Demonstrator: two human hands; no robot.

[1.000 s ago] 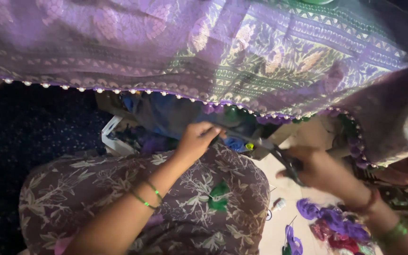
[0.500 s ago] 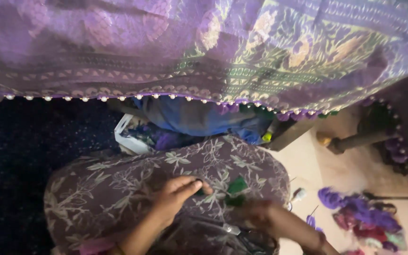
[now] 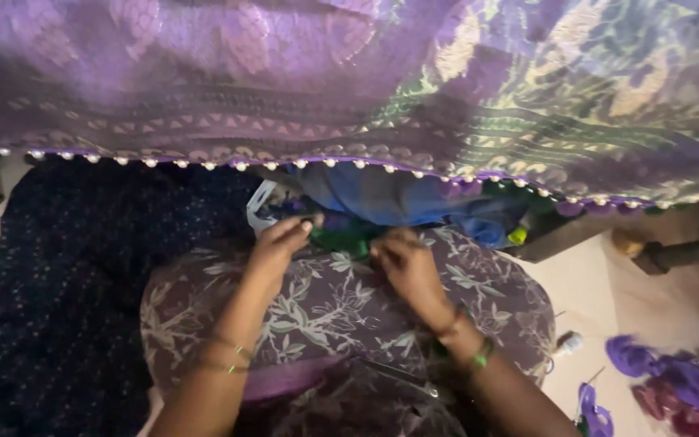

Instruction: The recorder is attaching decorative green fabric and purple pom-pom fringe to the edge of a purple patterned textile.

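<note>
A purple patterned cloth (image 3: 349,89) with a beaded edge hangs stretched across the top of the view. Just below that edge, both my hands meet over my lap, which is covered in purple floral fabric (image 3: 325,311). My left hand (image 3: 281,243) and my right hand (image 3: 406,267) pinch a small green thread bundle (image 3: 345,237) between them. Both wrists wear thin bangles. A thin metal tool, apparently scissors (image 3: 402,376), lies on my lap near my right forearm.
A blue cloth (image 3: 402,201) is bunched behind the hands under the beaded edge. A dark dotted cloth (image 3: 74,283) covers the floor at left. Purple thread bundles (image 3: 677,376) and a small white spool (image 3: 568,344) lie on the pale floor at right, near a wooden frame leg (image 3: 677,255).
My hands dropped to my lap, then came back up together to the green thread under the beaded edge. My right hand no longer holds the scissors.
</note>
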